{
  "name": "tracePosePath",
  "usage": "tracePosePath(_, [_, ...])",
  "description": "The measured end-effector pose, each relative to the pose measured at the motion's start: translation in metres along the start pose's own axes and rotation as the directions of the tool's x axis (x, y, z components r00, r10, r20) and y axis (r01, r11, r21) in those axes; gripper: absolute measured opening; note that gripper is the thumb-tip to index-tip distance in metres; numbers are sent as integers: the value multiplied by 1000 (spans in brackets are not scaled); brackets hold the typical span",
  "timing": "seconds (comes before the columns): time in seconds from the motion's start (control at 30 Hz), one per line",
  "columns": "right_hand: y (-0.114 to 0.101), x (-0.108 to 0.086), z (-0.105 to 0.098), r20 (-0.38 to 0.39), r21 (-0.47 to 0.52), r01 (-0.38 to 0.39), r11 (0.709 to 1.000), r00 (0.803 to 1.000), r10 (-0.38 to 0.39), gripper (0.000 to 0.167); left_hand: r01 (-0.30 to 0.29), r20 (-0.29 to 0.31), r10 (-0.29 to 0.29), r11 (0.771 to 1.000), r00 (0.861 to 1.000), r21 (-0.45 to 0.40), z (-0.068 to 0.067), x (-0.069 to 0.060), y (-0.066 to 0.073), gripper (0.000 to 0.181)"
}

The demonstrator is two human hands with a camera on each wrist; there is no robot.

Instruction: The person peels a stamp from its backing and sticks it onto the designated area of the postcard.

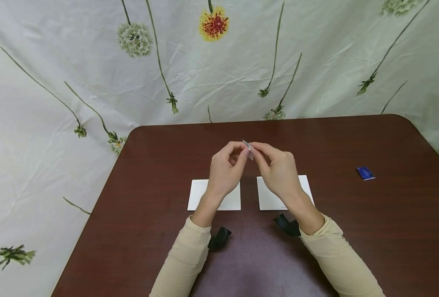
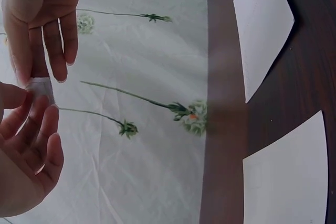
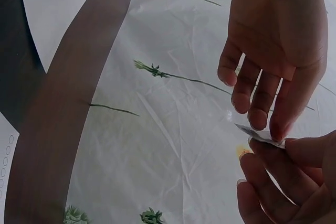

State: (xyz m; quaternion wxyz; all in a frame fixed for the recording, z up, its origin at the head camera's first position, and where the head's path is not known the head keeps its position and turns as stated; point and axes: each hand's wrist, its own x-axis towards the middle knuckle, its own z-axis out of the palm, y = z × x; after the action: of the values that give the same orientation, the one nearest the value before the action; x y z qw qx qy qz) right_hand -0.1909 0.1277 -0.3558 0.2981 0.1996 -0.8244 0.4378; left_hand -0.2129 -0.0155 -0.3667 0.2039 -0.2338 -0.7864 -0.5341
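A small greyish-white sachet-like piece (image 1: 250, 151) is held up above the table between both hands. My left hand (image 1: 224, 171) pinches it between thumb and index finger from the left. From the other side, my right hand (image 1: 280, 171) pinches it the same way. In the left wrist view the piece (image 2: 42, 88) looks pale and flat. Seen edge-on in the right wrist view, the piece (image 3: 262, 136) is thin with a pointed end. The fingertips partly cover it, so its exact kind cannot be told.
Two white rectangular sheets (image 1: 197, 194) (image 1: 273, 200) lie side by side on the dark brown table (image 1: 149, 231), below the hands. A small blue packet (image 1: 365, 173) lies off to the right. Black straps (image 1: 219, 238) hang at the wrists. A flower-printed cloth (image 1: 93, 53) hangs behind.
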Motion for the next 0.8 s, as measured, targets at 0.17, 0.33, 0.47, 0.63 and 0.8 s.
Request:
tracePosePath(0.17, [-1, -1, 1, 4, -30, 17, 999, 1000, -16, 15, 38, 47, -38, 999, 998, 1, 0, -1, -2, 10])
tracePosePath(0.33, [-1, -1, 2, -2, -86, 44, 995, 999, -45, 14, 54, 61, -54, 999, 997, -1, 0, -1, -1, 14])
tracePosePath(0.47, [0, -1, 3, -7, -136, 61, 989, 998, -62, 14, 54, 72, -54, 999, 996, -6, 1, -1, -1, 15])
tracePosePath(0.63, [-1, -2, 4, -5, -188, 75, 979, 997, -77, 14, 48, 76, -48, 999, 996, 6, 2, -2, -1, 14])
tracePosePath(0.8, [-2, -3, 6, -8, -207, 86, 974, 996, -89, 13, 39, 66, -42, 999, 997, 32, 1, -2, -1, 14])
